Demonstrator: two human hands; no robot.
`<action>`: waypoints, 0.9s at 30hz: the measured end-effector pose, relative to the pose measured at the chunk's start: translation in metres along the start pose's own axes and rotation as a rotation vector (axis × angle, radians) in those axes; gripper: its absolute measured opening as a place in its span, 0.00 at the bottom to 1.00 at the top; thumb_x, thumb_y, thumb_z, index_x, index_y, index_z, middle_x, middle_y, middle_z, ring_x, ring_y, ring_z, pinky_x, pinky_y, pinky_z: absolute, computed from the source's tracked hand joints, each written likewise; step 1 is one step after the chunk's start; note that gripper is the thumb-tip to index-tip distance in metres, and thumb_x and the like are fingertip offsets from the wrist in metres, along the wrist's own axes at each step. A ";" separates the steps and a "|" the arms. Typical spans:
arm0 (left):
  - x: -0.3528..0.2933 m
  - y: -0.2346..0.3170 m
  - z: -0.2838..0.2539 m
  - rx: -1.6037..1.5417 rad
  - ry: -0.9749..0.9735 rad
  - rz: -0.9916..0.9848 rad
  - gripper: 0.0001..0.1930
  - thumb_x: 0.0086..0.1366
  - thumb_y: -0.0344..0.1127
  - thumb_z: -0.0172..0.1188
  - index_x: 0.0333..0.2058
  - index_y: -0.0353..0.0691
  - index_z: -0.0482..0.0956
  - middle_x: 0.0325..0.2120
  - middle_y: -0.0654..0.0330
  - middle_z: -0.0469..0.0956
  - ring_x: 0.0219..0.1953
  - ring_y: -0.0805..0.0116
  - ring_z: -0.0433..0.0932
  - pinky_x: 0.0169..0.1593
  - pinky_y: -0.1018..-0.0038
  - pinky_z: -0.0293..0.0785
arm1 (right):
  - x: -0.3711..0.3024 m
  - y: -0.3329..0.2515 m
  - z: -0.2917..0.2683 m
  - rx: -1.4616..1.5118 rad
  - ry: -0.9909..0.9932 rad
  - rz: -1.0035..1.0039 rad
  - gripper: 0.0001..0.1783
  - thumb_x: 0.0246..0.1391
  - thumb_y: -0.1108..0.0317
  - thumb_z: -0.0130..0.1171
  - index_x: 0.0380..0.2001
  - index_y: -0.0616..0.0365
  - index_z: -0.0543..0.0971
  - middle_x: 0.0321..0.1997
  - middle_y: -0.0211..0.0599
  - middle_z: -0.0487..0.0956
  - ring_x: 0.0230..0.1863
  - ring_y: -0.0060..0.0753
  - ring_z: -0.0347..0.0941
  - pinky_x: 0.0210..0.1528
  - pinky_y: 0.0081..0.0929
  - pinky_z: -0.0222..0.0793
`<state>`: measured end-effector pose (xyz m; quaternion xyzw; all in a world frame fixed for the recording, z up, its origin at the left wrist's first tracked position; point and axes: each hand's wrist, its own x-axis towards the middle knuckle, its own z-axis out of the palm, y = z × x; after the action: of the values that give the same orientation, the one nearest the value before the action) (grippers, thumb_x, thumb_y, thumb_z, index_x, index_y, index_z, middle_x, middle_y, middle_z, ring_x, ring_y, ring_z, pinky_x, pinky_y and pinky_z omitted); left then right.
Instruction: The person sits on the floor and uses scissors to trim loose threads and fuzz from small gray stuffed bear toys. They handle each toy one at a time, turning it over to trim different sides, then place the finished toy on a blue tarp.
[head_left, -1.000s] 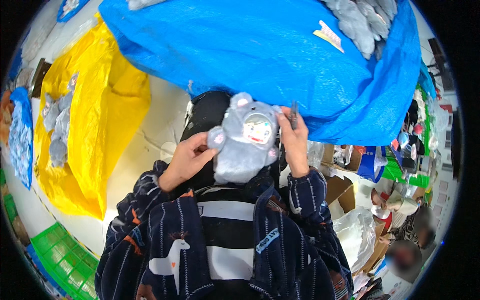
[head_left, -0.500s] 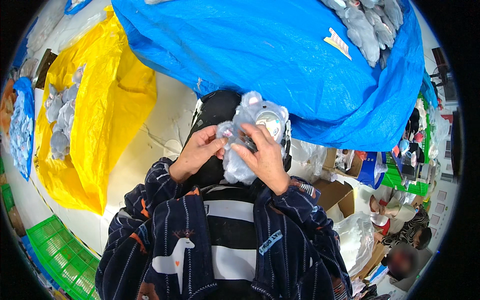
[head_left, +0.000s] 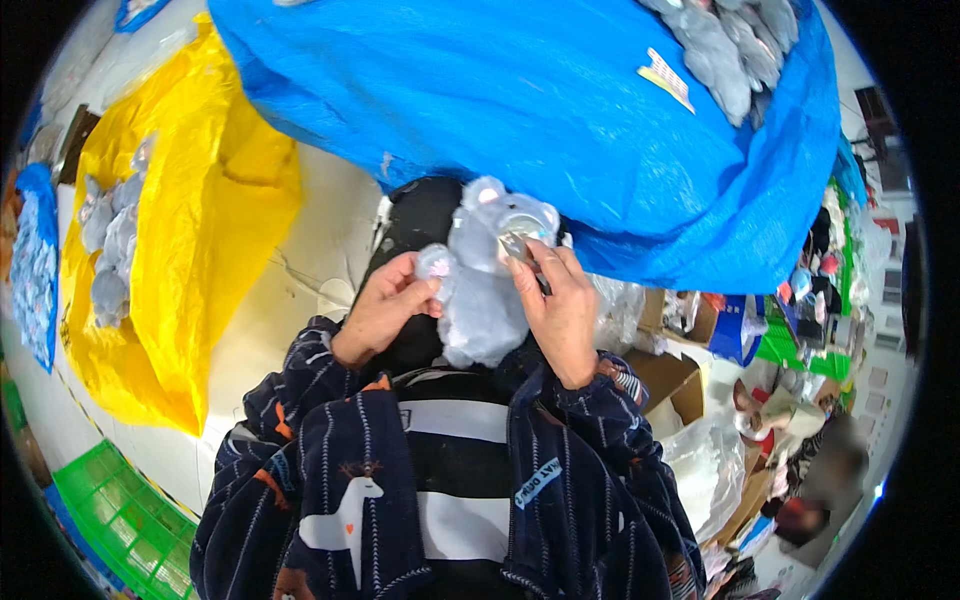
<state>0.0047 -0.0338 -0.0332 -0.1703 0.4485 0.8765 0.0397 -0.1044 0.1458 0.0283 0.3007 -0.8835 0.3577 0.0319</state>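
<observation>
A grey plush bear (head_left: 485, 315) with pink inner ears lies on my lap, its head pointing away from me. My left hand (head_left: 385, 312) is closed, pinching the bear's raised paw (head_left: 435, 262), which has a pinkish patch on it. On the bear's face rests a round, shiny, whitish disc-like thing (head_left: 522, 224). Over its near edge, my right hand (head_left: 560, 305) is closed with thumb and fingers pinching a small shiny greyish piece (head_left: 513, 246). What exactly that piece is cannot be made out.
A large blue sack (head_left: 520, 110) spreads just ahead, with grey plush pieces (head_left: 715, 55) at its upper right. At left stands a yellow sack (head_left: 220, 200) holding more grey plush (head_left: 118, 240). A green crate (head_left: 125, 525), cardboard box (head_left: 672, 385) and a seated person (head_left: 815, 480) are around.
My right hand has moved from beside the paw to the disc on the bear's face and now pinches the small piece. My left hand still holds the paw.
</observation>
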 end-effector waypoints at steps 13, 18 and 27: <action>-0.003 0.000 0.001 0.310 0.011 0.021 0.09 0.65 0.27 0.46 0.43 0.34 0.65 0.29 0.62 0.72 0.27 0.78 0.72 0.33 0.80 0.71 | -0.051 0.059 -0.017 0.839 -0.184 0.820 0.11 0.53 0.67 0.60 0.36 0.65 0.78 0.28 0.24 0.75 0.29 0.13 0.65 0.33 0.16 0.62; -0.006 -0.001 -0.008 0.305 0.002 0.047 0.10 0.63 0.26 0.48 0.43 0.35 0.65 0.27 0.64 0.71 0.25 0.80 0.70 0.30 0.82 0.67 | -0.047 0.064 -0.020 0.765 -0.053 0.707 0.10 0.52 0.69 0.58 0.35 0.66 0.77 0.30 0.25 0.76 0.30 0.13 0.67 0.32 0.16 0.63; -0.001 0.028 0.067 1.312 -0.322 0.760 0.20 0.56 0.29 0.58 0.48 0.35 0.69 0.45 0.48 0.69 0.47 0.52 0.70 0.50 0.64 0.67 | -0.049 0.078 -0.007 0.624 -0.195 0.504 0.12 0.52 0.70 0.60 0.38 0.64 0.76 0.32 0.28 0.78 0.33 0.15 0.69 0.37 0.18 0.67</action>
<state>-0.0180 0.0035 0.0249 0.1830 0.8921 0.3991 -0.1062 -0.1092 0.2194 -0.0275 0.1027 -0.7776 0.5747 -0.2333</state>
